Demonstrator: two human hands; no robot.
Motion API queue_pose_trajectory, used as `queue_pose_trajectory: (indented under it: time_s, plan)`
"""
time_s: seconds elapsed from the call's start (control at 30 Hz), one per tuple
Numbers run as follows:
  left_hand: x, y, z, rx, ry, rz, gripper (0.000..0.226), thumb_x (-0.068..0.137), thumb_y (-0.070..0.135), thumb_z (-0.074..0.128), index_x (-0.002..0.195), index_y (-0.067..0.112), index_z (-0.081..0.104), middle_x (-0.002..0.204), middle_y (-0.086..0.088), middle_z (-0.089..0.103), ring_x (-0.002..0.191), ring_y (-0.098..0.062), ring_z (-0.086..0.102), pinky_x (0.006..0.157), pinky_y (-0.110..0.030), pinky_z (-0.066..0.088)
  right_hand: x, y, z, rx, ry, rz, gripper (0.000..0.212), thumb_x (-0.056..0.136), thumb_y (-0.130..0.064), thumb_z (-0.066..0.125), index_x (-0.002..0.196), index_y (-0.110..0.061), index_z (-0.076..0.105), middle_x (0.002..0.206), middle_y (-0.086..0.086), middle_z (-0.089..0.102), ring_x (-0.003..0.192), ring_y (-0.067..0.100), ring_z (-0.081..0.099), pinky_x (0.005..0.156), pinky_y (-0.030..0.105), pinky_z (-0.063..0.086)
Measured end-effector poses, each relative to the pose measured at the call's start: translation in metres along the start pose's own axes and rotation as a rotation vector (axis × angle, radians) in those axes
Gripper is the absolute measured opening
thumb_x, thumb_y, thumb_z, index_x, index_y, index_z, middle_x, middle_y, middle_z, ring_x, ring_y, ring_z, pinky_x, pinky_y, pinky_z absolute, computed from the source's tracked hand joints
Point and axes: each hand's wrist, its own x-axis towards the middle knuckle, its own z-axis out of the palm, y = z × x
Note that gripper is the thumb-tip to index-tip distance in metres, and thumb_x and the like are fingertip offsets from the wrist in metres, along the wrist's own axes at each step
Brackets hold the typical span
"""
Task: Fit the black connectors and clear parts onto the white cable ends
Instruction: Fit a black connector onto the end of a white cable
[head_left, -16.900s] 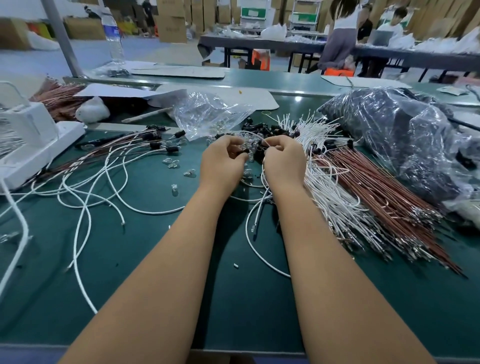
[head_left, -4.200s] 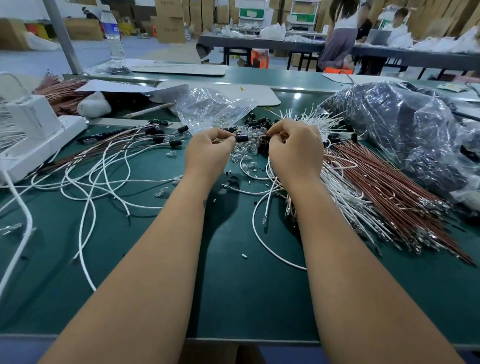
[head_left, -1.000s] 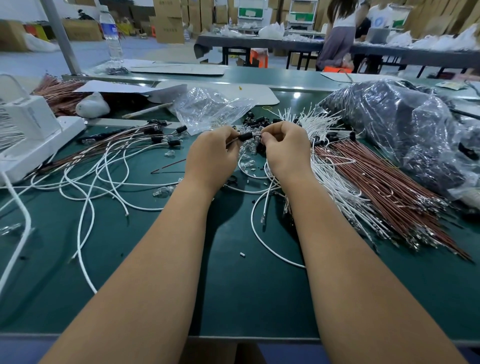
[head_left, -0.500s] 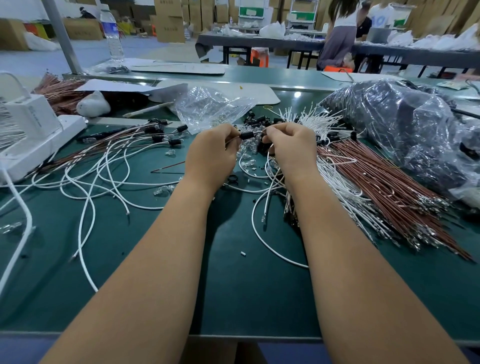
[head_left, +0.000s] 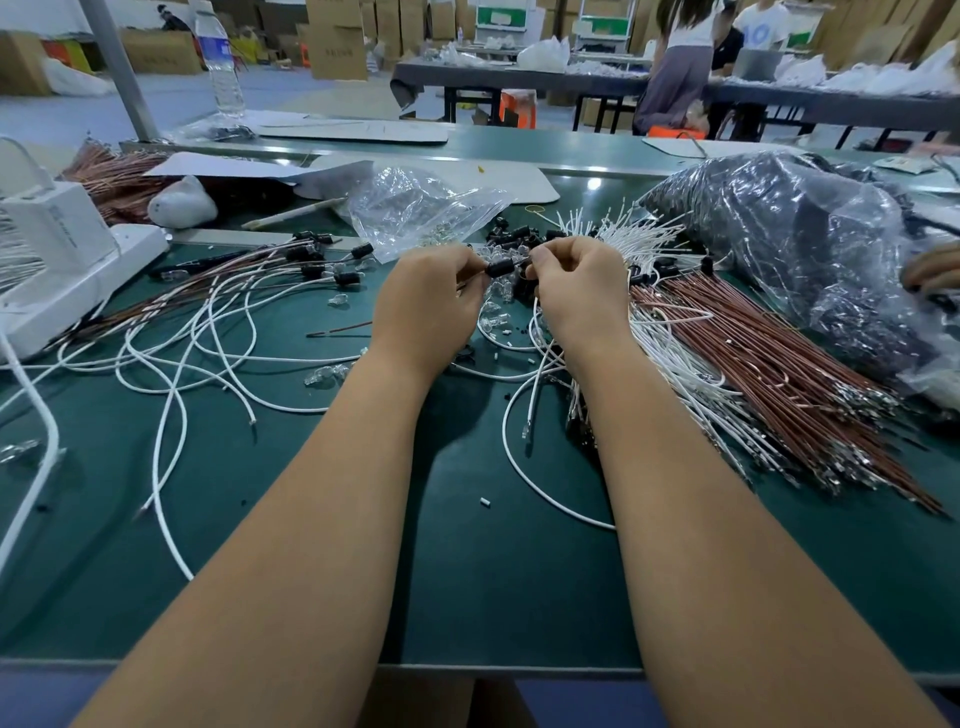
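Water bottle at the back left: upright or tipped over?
Upright. The water bottle stands on its base beside the grey post, cap at the top.

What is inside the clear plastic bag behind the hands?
The clear plastic bag looks mostly empty and crumpled; a few small clear parts show near its front edge. Creases and glare hide the rest.

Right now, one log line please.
left hand: pinches connector | right hand: pinching, item hidden | stage: fitting
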Motion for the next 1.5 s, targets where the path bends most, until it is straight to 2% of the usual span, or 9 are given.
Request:
queue_pose_trajectory:
  time_s: [0.1,0.27,0.47,0.63,0.77,0.97,1.17,1.3,1.5]
  plan:
    - [0.000,0.000,0.002,0.024,-0.009,0.006,0.016,0.090,0.016,0.061,0.098,0.007,0.071,0.094,-0.009,0.071,0.090,-0.026,0.061,0.080,-0.031,0.046,-0.001,0.001,0.002,-0.049,-0.024,-0.038,0.014,0.094,-0.019,0.059,0.081,-0.016,0.063,0.071,-0.005,0.062,0.063,0.009,0.055,0.063,0.023,0.045]
    - [0.000,-0.001,0.003,0.020,-0.032,-0.007,0.014,0.089,0.016,0.061,0.094,0.006,0.070,0.090,-0.008,0.070,0.087,-0.026,0.060,0.078,-0.037,0.048,-0.003,0.002,0.003,-0.110,-0.024,-0.066,0.024,0.095,-0.020,0.058,0.072,-0.025,0.053,0.068,-0.010,0.058,0.061,0.004,0.053,0.062,0.023,0.043]
    - [0.000,-0.001,0.002,0.050,-0.015,-0.025,0.011,0.088,0.016,0.063,0.090,0.008,0.070,0.087,-0.006,0.070,0.083,-0.024,0.061,0.074,-0.033,0.049,-0.003,0.002,0.005,-0.141,-0.054,-0.058,0.014,0.095,-0.020,0.057,0.089,-0.010,0.065,0.082,0.002,0.066,0.077,0.018,0.061,0.074,0.031,0.048]
    - [-0.001,0.002,0.001,-0.045,0.006,-0.024,0.009,0.086,0.016,0.066,0.089,0.010,0.072,0.084,-0.002,0.071,0.080,-0.021,0.063,0.074,-0.034,0.051,-0.003,0.002,0.004,-0.111,-0.037,-0.065,0.013,0.094,-0.019,0.058,0.083,-0.014,0.063,0.071,-0.004,0.062,0.063,0.010,0.056,0.060,0.023,0.044]
    - [-0.001,0.001,0.002,-0.072,0.009,-0.012,0.008,0.085,0.015,0.067,0.087,0.009,0.072,0.082,-0.002,0.071,0.079,-0.020,0.063,0.075,-0.036,0.051,-0.003,0.002,0.004,-0.083,-0.036,-0.060,0.013,0.092,-0.017,0.061,0.079,-0.017,0.064,0.071,-0.002,0.065,0.069,0.016,0.062,0.068,0.028,0.050]
    - [-0.001,-0.001,0.004,-0.104,0.011,-0.039,0.007,0.085,0.015,0.066,0.086,0.010,0.071,0.080,-0.002,0.070,0.078,-0.021,0.064,0.074,-0.038,0.052,-0.001,0.004,0.004,-0.037,-0.002,-0.039,0.010,0.088,-0.019,0.068,0.080,-0.019,0.063,0.072,-0.005,0.063,0.071,0.013,0.062,0.072,0.031,0.053]
    - [0.000,-0.002,0.004,-0.090,0.019,-0.071,0.011,0.087,0.020,0.066,0.087,0.010,0.071,0.073,0.001,0.066,0.071,-0.020,0.061,0.069,-0.033,0.050,-0.006,0.001,0.005,-0.068,-0.051,-0.066,0.020,0.084,-0.002,0.056,0.080,-0.020,0.064,0.082,0.004,0.070,0.081,0.021,0.067,0.082,0.040,0.055]
    - [0.000,-0.003,0.005,-0.080,0.035,-0.099,0.012,0.088,0.021,0.065,0.088,0.010,0.069,0.074,0.000,0.066,0.073,-0.022,0.061,0.067,-0.031,0.047,-0.011,-0.001,0.007,-0.144,-0.083,-0.124,0.016,0.080,-0.005,0.060,0.081,-0.020,0.064,0.071,-0.009,0.061,0.074,0.016,0.061,0.075,0.031,0.053]
    - [0.003,-0.005,0.005,-0.112,0.021,-0.076,0.007,0.087,0.018,0.064,0.088,0.011,0.066,0.085,-0.002,0.065,0.082,-0.018,0.059,0.073,-0.028,0.046,-0.011,-0.001,0.007,-0.060,-0.068,-0.129,0.008,0.082,-0.015,0.067,0.076,-0.018,0.065,0.068,-0.007,0.064,0.066,0.010,0.059,0.069,0.028,0.050]
